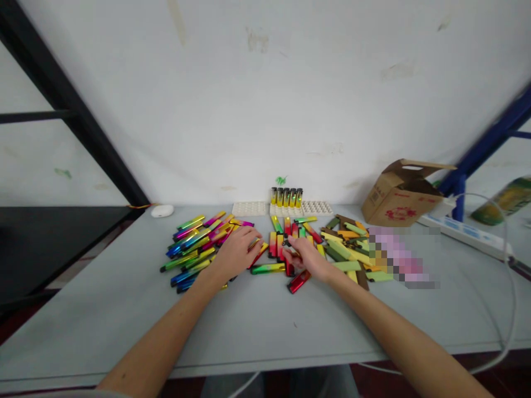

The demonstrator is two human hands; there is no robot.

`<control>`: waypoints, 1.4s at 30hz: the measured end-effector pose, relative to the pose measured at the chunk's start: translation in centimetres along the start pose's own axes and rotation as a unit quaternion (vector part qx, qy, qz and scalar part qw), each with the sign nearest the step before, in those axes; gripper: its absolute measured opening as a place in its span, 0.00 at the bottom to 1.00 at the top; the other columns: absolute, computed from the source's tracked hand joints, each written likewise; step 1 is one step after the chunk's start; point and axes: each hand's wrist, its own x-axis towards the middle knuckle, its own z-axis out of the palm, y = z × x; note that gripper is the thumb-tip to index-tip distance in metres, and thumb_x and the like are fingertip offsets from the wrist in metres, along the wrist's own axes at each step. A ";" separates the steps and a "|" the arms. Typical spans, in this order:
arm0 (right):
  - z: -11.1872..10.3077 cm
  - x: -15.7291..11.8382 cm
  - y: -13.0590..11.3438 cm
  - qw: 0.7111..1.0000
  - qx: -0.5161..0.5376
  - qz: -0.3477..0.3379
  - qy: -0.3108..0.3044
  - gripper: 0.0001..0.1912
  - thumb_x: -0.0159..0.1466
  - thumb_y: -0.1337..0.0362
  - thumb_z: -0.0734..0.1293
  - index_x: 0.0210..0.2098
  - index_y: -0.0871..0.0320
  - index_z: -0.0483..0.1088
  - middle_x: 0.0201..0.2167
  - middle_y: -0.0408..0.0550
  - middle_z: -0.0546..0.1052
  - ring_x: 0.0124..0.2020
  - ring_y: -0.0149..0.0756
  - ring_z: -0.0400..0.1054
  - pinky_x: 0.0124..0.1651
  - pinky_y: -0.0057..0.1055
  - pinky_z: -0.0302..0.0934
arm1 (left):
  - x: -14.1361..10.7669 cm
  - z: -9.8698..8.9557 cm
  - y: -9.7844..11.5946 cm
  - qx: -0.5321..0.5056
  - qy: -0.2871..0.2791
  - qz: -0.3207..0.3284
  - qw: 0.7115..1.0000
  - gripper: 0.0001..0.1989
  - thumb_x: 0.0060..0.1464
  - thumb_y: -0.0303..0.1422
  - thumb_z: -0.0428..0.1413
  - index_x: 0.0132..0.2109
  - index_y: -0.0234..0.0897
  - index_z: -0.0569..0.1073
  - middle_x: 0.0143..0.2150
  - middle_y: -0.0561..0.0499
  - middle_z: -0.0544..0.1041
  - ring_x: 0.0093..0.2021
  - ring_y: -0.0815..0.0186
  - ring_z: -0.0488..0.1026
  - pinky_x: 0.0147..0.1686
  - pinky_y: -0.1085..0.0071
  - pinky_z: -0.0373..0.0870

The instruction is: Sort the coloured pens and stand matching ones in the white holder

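Slim lighters in metallic colours lie in loose piles on the grey table. My left hand (237, 251) is closed, its fingers curled round a yellowish lighter (255, 242) that is mostly hidden. Beside it on the left spreads a pile of shiny rainbow lighters (194, 243). My right hand (307, 257) pinches a lighter (286, 243) whose dark top end shows at the fingertips. Under and around both hands are red-yellow and green-yellow lighters, among them a green-yellow lighter (268, 268) and a red lighter (298, 282) near the right wrist.
Several lighters (286, 197) stand upright in a white holed tray (286, 211) by the wall, with more trays beside it. Matte lighters (348, 251) lie right. Beyond are an open cardboard box (402, 193), a power strip (468, 232), a cable (512, 298) and a white case (162, 210).
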 end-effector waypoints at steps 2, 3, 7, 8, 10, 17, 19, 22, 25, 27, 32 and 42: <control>0.3 -0.1 0.2 0.998 -0.062 -0.033 -0.010 0.29 0.57 0.38 0.61 0.19 0.57 0.59 0.14 0.38 0.59 0.16 0.23 0.46 0.20 0.27 0.38 | 0.0 0.0 0.0 -0.001 0.000 -0.001 1.000 0.09 0.59 0.31 0.50 0.40 0.35 0.74 0.41 0.44 0.76 0.45 0.57 0.72 0.47 0.60 0.69; 0.3 -0.1 0.3 0.995 -0.086 -0.043 -0.014 0.29 0.58 0.39 0.60 0.17 0.57 0.58 0.14 0.37 0.57 0.16 0.24 0.46 0.20 0.27 0.38 | 0.0 0.1 0.0 0.001 0.000 0.000 1.000 0.09 0.59 0.31 0.50 0.40 0.35 0.74 0.41 0.44 0.76 0.45 0.57 0.72 0.48 0.60 0.69; -0.3 0.6 0.7 1.000 -0.002 -0.030 0.006 0.26 0.56 0.42 0.63 0.17 0.56 0.54 0.14 0.36 0.53 0.17 0.24 0.44 0.21 0.27 0.39 | 0.0 0.1 -0.1 0.008 0.000 0.008 1.000 0.09 0.60 0.31 0.49 0.40 0.35 0.74 0.41 0.44 0.76 0.45 0.58 0.71 0.48 0.60 0.69; -0.5 0.7 0.7 0.999 0.036 -0.017 0.005 0.25 0.55 0.42 0.62 0.18 0.56 0.54 0.14 0.35 0.52 0.16 0.24 0.43 0.20 0.27 0.39 | -0.1 0.1 -0.1 0.009 0.000 0.009 1.000 0.10 0.60 0.31 0.49 0.40 0.35 0.74 0.41 0.44 0.76 0.45 0.58 0.71 0.48 0.60 0.69; -1.0 0.9 0.3 0.994 0.104 0.009 -0.016 0.24 0.56 0.42 0.59 0.19 0.55 0.55 0.14 0.34 0.50 0.15 0.24 0.41 0.19 0.26 0.38 | -0.1 0.1 -0.1 0.009 -0.002 0.011 1.000 0.10 0.60 0.31 0.49 0.40 0.35 0.74 0.41 0.44 0.76 0.45 0.58 0.71 0.48 0.61 0.69; -2.6 0.6 -1.0 0.943 0.327 0.052 -0.040 0.19 0.57 0.50 0.55 0.18 0.56 0.51 0.14 0.34 0.46 0.14 0.25 0.39 0.18 0.24 0.40 | 0.0 0.1 -0.2 0.014 0.005 0.004 1.000 0.09 0.59 0.31 0.50 0.40 0.35 0.74 0.40 0.45 0.76 0.45 0.58 0.71 0.48 0.60 0.69; -2.8 0.6 -1.1 0.935 0.348 0.053 -0.040 0.18 0.57 0.51 0.55 0.18 0.55 0.50 0.14 0.34 0.45 0.14 0.25 0.38 0.17 0.24 0.40 | 0.0 0.1 -0.2 0.014 0.004 0.004 1.000 0.09 0.59 0.31 0.50 0.40 0.35 0.74 0.40 0.45 0.76 0.45 0.58 0.71 0.48 0.60 0.68; -2.9 0.5 -1.2 0.934 0.351 0.050 -0.046 0.16 0.56 0.53 0.55 0.18 0.55 0.50 0.14 0.34 0.45 0.15 0.25 0.37 0.17 0.23 0.39 | 0.0 0.1 -0.1 0.010 0.001 0.005 1.000 0.09 0.59 0.31 0.50 0.40 0.35 0.74 0.40 0.45 0.76 0.45 0.58 0.71 0.49 0.60 0.68; -2.6 0.4 -1.4 0.939 0.336 0.054 -0.045 0.15 0.56 0.54 0.55 0.19 0.55 0.51 0.15 0.34 0.45 0.15 0.24 0.36 0.17 0.23 0.38 | 0.0 0.1 -0.1 0.008 -0.001 0.003 1.000 0.08 0.59 0.31 0.50 0.40 0.35 0.74 0.40 0.45 0.76 0.45 0.58 0.71 0.48 0.60 0.68; -2.4 0.3 -1.5 0.943 0.324 0.062 -0.038 0.14 0.56 0.55 0.55 0.19 0.55 0.51 0.15 0.33 0.45 0.15 0.24 0.36 0.17 0.22 0.38 | 0.0 0.1 -0.1 0.009 0.000 0.004 1.000 0.08 0.59 0.31 0.50 0.39 0.35 0.74 0.40 0.45 0.76 0.45 0.58 0.71 0.48 0.60 0.68; -1.9 0.4 -1.7 0.949 0.307 0.076 -0.017 0.14 0.56 0.54 0.55 0.20 0.55 0.51 0.15 0.33 0.45 0.15 0.24 0.34 0.17 0.22 0.36 | -0.1 0.2 -0.2 0.013 0.006 0.010 1.000 0.08 0.59 0.31 0.50 0.39 0.34 0.74 0.39 0.45 0.76 0.44 0.58 0.71 0.47 0.60 0.68; -1.9 0.4 -1.3 0.950 0.307 0.056 -0.034 0.17 0.57 0.51 0.56 0.20 0.55 0.51 0.14 0.33 0.46 0.15 0.24 0.35 0.17 0.22 0.38 | -0.1 0.0 -0.2 0.014 0.003 0.008 1.000 0.09 0.59 0.32 0.49 0.39 0.36 0.74 0.40 0.45 0.76 0.44 0.58 0.71 0.47 0.59 0.69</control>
